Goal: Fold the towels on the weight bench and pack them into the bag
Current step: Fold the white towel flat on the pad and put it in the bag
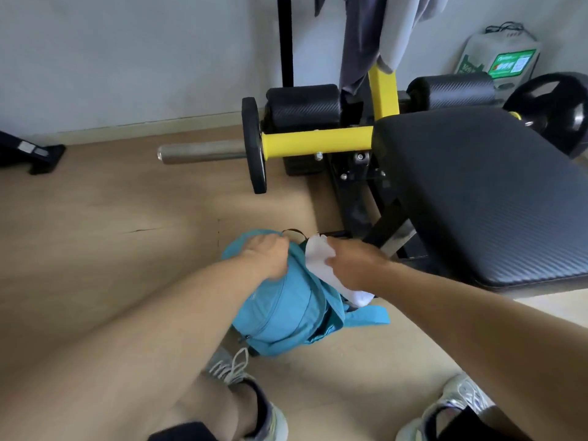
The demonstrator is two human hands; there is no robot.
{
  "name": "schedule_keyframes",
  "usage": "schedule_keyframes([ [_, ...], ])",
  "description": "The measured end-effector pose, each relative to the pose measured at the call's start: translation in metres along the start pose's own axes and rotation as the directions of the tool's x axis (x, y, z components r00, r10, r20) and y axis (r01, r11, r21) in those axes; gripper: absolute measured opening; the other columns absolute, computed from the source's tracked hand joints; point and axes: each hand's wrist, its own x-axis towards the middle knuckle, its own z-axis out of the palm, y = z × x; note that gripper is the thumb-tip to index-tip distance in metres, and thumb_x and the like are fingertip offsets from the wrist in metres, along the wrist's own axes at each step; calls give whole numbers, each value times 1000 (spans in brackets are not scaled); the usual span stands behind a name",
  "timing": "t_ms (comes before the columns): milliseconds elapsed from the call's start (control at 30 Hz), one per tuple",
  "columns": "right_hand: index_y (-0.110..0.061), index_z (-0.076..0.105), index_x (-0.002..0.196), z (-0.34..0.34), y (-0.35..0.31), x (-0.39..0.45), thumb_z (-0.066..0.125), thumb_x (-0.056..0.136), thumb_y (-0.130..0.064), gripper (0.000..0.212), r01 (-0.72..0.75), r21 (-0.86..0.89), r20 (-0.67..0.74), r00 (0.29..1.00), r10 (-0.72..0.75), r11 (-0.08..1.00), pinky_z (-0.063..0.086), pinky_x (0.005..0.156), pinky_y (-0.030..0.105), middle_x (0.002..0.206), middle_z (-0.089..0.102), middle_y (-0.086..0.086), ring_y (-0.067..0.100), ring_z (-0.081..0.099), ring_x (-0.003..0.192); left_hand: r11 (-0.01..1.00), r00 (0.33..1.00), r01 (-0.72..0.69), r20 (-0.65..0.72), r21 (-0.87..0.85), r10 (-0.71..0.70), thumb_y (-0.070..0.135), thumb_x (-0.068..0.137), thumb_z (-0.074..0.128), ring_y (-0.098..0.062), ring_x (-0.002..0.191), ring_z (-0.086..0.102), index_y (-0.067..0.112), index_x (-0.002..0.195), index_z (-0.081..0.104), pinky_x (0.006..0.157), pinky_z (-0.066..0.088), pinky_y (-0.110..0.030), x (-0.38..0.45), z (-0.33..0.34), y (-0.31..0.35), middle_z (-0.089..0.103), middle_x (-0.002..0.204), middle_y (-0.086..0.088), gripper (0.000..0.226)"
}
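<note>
A teal bag (286, 307) stands on the wooden floor beside the weight bench (477, 198). My left hand (265, 254) grips the bag's top edge on the left side. My right hand (353, 265) holds a folded white towel (321, 264) against the bag's opening; the towel's lower end sticks out below my wrist. Two more cloths, a dark grey one (359, 43) and a light grey one (401, 30), hang over the bench's yellow upright at the top of the view. The black bench pad is bare.
A yellow crossbar (318, 140) with a small weight plate (254, 144) and a steel sleeve (200, 152) juts left from the bench frame. Black foam rollers sit behind it. My two sneakers (241, 386) stand close below the bag. A black stand (28, 154) lies at far left.
</note>
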Motion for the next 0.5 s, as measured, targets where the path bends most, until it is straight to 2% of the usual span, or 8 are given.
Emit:
schedule_keyframes([
  [67,-22,42,143,18,6,13,45,104,-37,42,-38,74,-3,999,39,996,45,83,36,131,60,11,34,60,115,998,998,38,56,-46,-36,30,93,59,-29,124,57,17,130,55,96,48,-36,1,32,15,60,135,-7,40],
  [167,-25,25,157,50,13,24,41,106,-40,54,-69,142,1,998,70,987,42,97,39,143,50,12,34,53,127,965,988,123,117,-231,-98,46,91,63,-28,137,42,18,145,38,105,43,-42,-3,93,47,44,147,-6,66],
  [233,-28,17,159,68,18,28,37,107,-41,57,-93,132,-6,995,95,987,42,104,42,148,45,9,32,51,131,965,987,156,62,-213,-146,52,88,64,-28,146,27,18,153,24,112,34,-44,-6,131,66,29,155,-8,83],
  [333,-28,12,159,88,22,33,35,107,-42,59,-97,69,-25,995,99,993,48,103,45,147,45,6,29,53,127,976,976,208,74,-64,-203,53,90,61,-36,156,-1,13,162,0,124,11,-54,-8,173,82,-2,168,-16,102],
  [367,-29,12,159,92,23,34,35,107,-43,59,-95,70,-28,995,98,993,48,102,45,146,45,5,28,54,126,977,978,207,36,-50,-206,48,89,64,-38,156,3,11,162,5,123,12,-59,-9,182,83,1,169,-19,101],
  [433,-30,13,159,97,23,35,34,107,-44,57,-83,102,-32,996,87,991,49,100,46,145,46,5,29,55,125,987,988,145,-44,-74,-148,31,73,82,-43,145,38,7,153,40,111,37,-66,-4,197,76,37,159,-23,94],
  [467,-31,13,159,98,24,37,33,107,-45,57,-73,110,-34,996,77,991,49,99,46,145,46,5,29,55,124,994,993,107,-53,-38,-109,24,64,87,-42,135,52,7,145,51,103,46,-65,-2,204,70,52,149,-21,90],
  [500,-31,13,159,100,25,38,33,107,-45,57,-65,115,-35,997,69,991,48,99,46,146,45,5,30,55,124,997,996,75,-47,14,-74,21,63,86,-41,129,58,9,140,51,99,50,-64,0,210,61,58,143,-18,86],
])
